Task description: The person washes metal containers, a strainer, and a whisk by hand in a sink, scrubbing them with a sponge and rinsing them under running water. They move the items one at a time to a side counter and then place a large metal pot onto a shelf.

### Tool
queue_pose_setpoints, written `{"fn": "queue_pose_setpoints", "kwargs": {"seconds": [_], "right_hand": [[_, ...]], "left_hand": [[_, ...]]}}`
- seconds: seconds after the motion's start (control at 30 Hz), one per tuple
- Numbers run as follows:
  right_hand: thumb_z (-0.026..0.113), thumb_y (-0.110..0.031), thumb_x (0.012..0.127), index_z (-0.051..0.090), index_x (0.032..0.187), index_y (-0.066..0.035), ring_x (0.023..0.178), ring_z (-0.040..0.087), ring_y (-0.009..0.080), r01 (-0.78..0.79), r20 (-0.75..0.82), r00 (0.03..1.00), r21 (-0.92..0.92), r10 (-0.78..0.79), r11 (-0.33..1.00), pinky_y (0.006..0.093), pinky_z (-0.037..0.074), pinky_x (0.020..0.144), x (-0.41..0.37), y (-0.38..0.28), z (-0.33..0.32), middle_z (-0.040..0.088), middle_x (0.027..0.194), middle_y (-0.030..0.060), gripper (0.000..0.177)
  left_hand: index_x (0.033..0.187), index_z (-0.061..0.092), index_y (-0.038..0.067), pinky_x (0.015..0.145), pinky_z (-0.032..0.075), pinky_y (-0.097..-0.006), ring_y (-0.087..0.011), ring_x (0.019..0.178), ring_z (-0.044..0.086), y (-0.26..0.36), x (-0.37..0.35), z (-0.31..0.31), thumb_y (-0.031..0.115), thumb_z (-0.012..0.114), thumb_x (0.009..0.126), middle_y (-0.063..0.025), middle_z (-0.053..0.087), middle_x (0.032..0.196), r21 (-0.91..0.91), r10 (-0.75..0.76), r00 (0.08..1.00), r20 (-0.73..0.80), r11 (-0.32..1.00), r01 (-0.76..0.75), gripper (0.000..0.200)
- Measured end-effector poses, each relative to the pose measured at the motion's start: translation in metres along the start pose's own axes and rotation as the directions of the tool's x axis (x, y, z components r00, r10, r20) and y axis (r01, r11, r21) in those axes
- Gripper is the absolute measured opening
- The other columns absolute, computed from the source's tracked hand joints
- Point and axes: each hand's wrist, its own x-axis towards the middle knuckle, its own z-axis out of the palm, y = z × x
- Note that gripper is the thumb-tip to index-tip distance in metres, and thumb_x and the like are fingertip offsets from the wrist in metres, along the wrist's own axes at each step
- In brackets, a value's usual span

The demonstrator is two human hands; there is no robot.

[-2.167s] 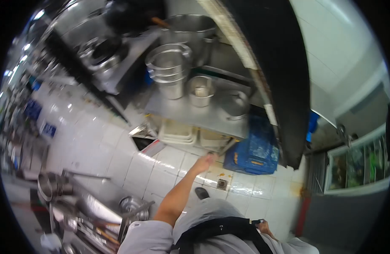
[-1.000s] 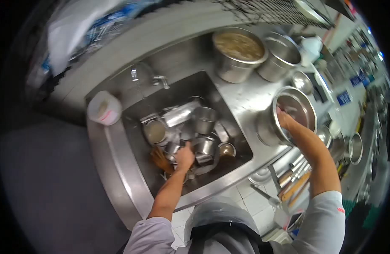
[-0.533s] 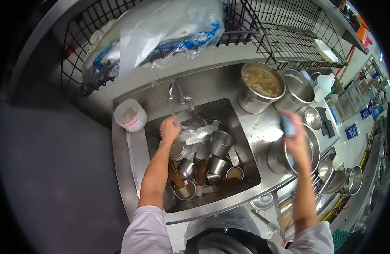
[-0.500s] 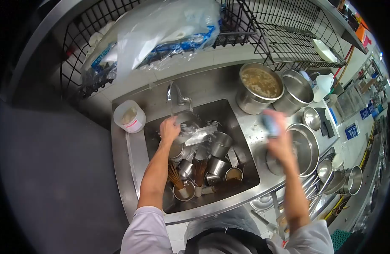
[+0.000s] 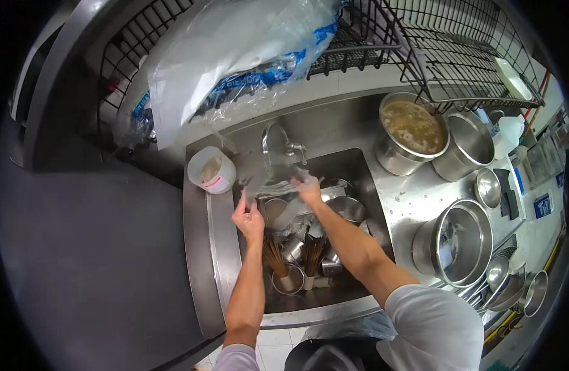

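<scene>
Under the running faucet (image 5: 275,139), a blurred, shiny grey thing (image 5: 266,189) stretches between my two hands; motion and water hide its kind. My left hand (image 5: 250,220) is closed at its left end, fingers pointing up. At its right end is my right hand (image 5: 307,190), fingers bent and slightly blurred. Below them the sink (image 5: 371,162) holds several metal cups and pots, including a round pot (image 5: 347,209). Two bamboo brushes (image 5: 275,255) (image 5: 314,252) stand among them near the front.
A white tub (image 5: 211,170) stands left of the sink. On the right counter are a pot of cloudy brown liquid (image 5: 414,127), an empty pot (image 5: 463,145) and a large pot (image 5: 425,244) with something pale blue inside. Wire baskets (image 5: 445,55) and a plastic bag (image 5: 235,55) hang above.
My right hand has moved left from the counter into the sink and no longer has the bluish pad. Something pale blue now shows inside the large pot. My view has shifted slightly.
</scene>
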Motion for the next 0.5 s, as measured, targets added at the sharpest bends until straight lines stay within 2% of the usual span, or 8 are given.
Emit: {"fn": "queue_pose_setpoints", "kwargs": {"seconds": [0.03, 0.07, 0.13, 0.23, 0.27, 0.37, 0.43, 0.5], "right_hand": [[0.064, -0.012, 0.083, 0.066, 0.114, -0.013, 0.104, 0.062, 0.0298, -0.367, 0.018, 0.925, 0.296, 0.379, 0.882, 0.0471, 0.050, 0.088, -0.020, -0.009, 0.006, 0.062, 0.121, 0.0087, 0.031], [0.061, -0.012, 0.086, 0.064, 0.118, -0.013, 0.104, 0.060, 0.0291, -0.631, 0.142, 0.721, 0.537, 0.678, 0.559, 0.0508, 0.049, 0.087, -0.038, -0.018, 0.015, 0.060, 0.121, 0.0089, 0.032], [0.058, -0.006, 0.084, 0.061, 0.122, -0.013, 0.105, 0.058, 0.0307, -0.666, 0.180, 0.679, 0.559, 0.712, 0.494, 0.0602, 0.051, 0.078, -0.061, -0.013, 0.037, 0.055, 0.122, 0.0124, 0.039], [0.055, -0.004, 0.086, 0.057, 0.125, -0.013, 0.106, 0.058, 0.0336, -0.710, 0.198, 0.598, 0.581, 0.777, 0.398, 0.0632, 0.047, 0.086, -0.073, 0.006, 0.048, 0.054, 0.125, 0.0165, 0.040], [0.057, -0.002, 0.082, 0.062, 0.118, -0.008, 0.104, 0.057, 0.0303, -0.672, 0.249, 0.662, 0.615, 0.707, 0.413, 0.0571, 0.054, 0.067, -0.077, 0.011, 0.035, 0.053, 0.118, 0.0182, 0.037], [0.054, 0.000, 0.083, 0.060, 0.114, -0.002, 0.105, 0.057, 0.0311, -0.724, 0.125, 0.686, 0.224, 0.717, 0.653, 0.0562, 0.056, 0.070, -0.071, -0.006, 0.003, 0.054, 0.113, 0.0173, 0.032], [0.051, 0.002, 0.086, 0.057, 0.113, 0.001, 0.108, 0.057, 0.0315, -0.712, 0.111, 0.647, 0.440, 0.754, 0.546, 0.0534, 0.056, 0.075, -0.075, 0.002, 0.021, 0.057, 0.111, 0.0158, 0.028], [0.051, 0.002, 0.087, 0.056, 0.113, 0.000, 0.110, 0.057, 0.0313, -0.638, 0.161, 0.588, 0.694, 0.793, 0.332, 0.0530, 0.055, 0.076, -0.094, 0.010, 0.050, 0.058, 0.112, 0.0155, 0.026]], "left_hand": [[0.125, 0.063, -0.002, 0.054, 0.039, -0.0262, -0.0136, 0.055, 0.041, 0.000, -0.008, 0.006, -0.006, 0.058, 0.079, -0.0029, 0.049, 0.066, -0.005, 0.031, 0.995, -0.100, 0.999, -0.032, 0.047], [0.126, 0.062, -0.003, 0.055, 0.041, -0.0265, -0.0141, 0.056, 0.044, -0.002, -0.016, 0.016, -0.005, 0.057, 0.080, -0.0031, 0.051, 0.067, -0.011, 0.066, 0.978, -0.199, 0.998, -0.069, 0.046], [0.121, 0.061, -0.006, 0.059, 0.044, -0.0267, -0.0103, 0.064, 0.051, -0.057, -0.031, 0.038, 0.000, 0.053, 0.090, -0.0053, 0.059, 0.078, -0.059, 0.021, 0.945, -0.328, 0.997, -0.042, 0.033], [0.135, 0.049, -0.004, 0.064, 0.048, -0.0259, -0.0125, 0.068, 0.054, -0.059, -0.058, 0.044, 0.000, 0.050, 0.089, -0.0064, 0.059, 0.086, -0.279, -0.252, 0.922, -0.296, 0.945, 0.169, 0.046], [0.139, 0.043, -0.004, 0.072, 0.048, -0.0266, -0.0139, 0.075, 0.056, -0.068, -0.056, 0.035, 0.000, 0.051, 0.087, -0.0076, 0.060, 0.091, -0.292, -0.216, 0.958, -0.190, 0.944, 0.154, 0.053], [0.137, 0.047, -0.004, 0.076, 0.046, -0.0260, -0.0119, 0.080, 0.054, -0.055, -0.030, 0.008, -0.003, 0.050, 0.084, -0.0051, 0.060, 0.097, -0.316, -0.305, 0.951, -0.041, 0.907, 0.278, 0.052], [0.131, 0.054, -0.001, 0.069, 0.043, -0.0245, -0.0098, 0.076, 0.050, -0.072, -0.014, 0.021, -0.004, 0.048, 0.085, -0.0028, 0.057, 0.096, -0.289, -0.250, 0.968, -0.022, 0.929, 0.233, 0.047], [0.119, 0.057, -0.003, 0.073, 0.044, -0.0272, -0.0143, 0.078, 0.053, -0.074, -0.028, 0.045, -0.004, 0.049, 0.082, -0.0080, 0.061, 0.103, -0.128, -0.088, 0.955, -0.283, 0.990, 0.054, 0.037]]}}
